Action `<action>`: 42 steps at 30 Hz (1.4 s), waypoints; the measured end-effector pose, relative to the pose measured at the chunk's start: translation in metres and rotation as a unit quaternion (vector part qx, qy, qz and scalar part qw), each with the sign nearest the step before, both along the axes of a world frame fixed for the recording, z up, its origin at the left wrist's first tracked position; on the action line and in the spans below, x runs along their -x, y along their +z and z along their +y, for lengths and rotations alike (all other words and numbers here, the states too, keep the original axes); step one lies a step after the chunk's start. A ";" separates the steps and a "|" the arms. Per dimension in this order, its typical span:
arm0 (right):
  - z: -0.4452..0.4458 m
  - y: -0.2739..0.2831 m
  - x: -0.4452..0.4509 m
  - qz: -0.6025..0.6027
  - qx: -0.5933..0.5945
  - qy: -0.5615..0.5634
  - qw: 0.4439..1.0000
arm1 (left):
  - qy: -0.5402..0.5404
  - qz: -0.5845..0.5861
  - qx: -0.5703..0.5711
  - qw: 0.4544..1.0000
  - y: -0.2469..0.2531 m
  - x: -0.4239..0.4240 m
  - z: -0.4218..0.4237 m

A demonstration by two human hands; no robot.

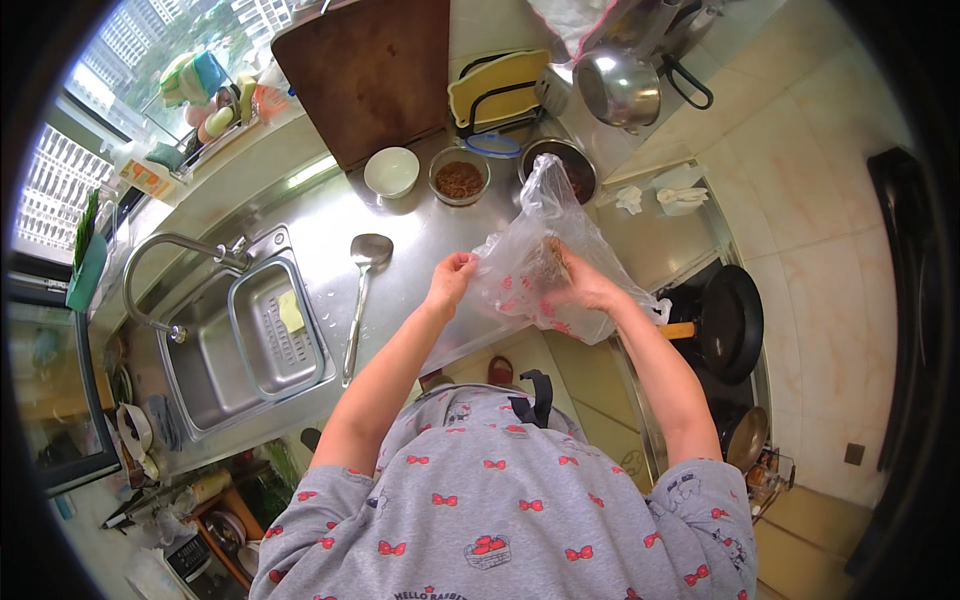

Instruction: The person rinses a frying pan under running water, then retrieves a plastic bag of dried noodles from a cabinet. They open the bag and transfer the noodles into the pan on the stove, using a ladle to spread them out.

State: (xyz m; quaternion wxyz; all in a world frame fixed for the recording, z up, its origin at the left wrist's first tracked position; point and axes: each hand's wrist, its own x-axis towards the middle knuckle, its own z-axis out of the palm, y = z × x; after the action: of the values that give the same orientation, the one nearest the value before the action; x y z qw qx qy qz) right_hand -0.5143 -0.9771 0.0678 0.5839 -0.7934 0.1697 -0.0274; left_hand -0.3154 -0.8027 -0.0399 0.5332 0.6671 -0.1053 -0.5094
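Note:
A thin clear plastic bag (517, 281) with red print spreads over the front edge of the steel counter. My left hand (450, 283) pinches its left side between thumb and fingers. At the bag's right half, my right hand (589, 281) grasps a grey-brown, dry-looking clump (551, 262). Part of this hand is blurred by the plastic, and what the clump is cannot be made out. The bag's gathered top reaches over the near rim of a metal bowl (583, 154) with dark contents.
A glass bowl of brown bits (459, 180) stands beside a white bowl (391, 172). A metal turner (367, 259) lies between the bag and the sink (210, 352). Right of me is a dark wok (731, 322) with a wooden handle (677, 330). A saucepan (630, 94) stands farther back.

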 end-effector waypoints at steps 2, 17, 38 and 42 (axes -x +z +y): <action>-0.004 0.006 0.007 0.030 -0.013 -0.023 0.999 | 0.074 -0.194 0.046 0.977 0.007 0.007 -0.007; -0.028 0.015 0.059 0.096 -0.028 -0.126 0.987 | -0.203 -0.334 0.147 0.909 0.182 0.013 -0.058; 0.025 0.012 -0.047 -0.017 -0.174 0.037 0.984 | -0.034 0.010 0.065 0.997 0.095 0.007 0.017; 0.035 -0.009 -0.066 0.014 -0.092 0.008 0.996 | -0.029 -0.005 0.054 0.998 0.096 0.001 0.027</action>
State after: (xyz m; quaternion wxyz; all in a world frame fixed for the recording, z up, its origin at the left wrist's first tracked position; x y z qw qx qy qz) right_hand -0.4484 -0.9420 0.0584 0.6520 -0.7380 0.1737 0.0039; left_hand -0.3165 -0.7756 0.0561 0.5530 0.6362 -0.1550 -0.5152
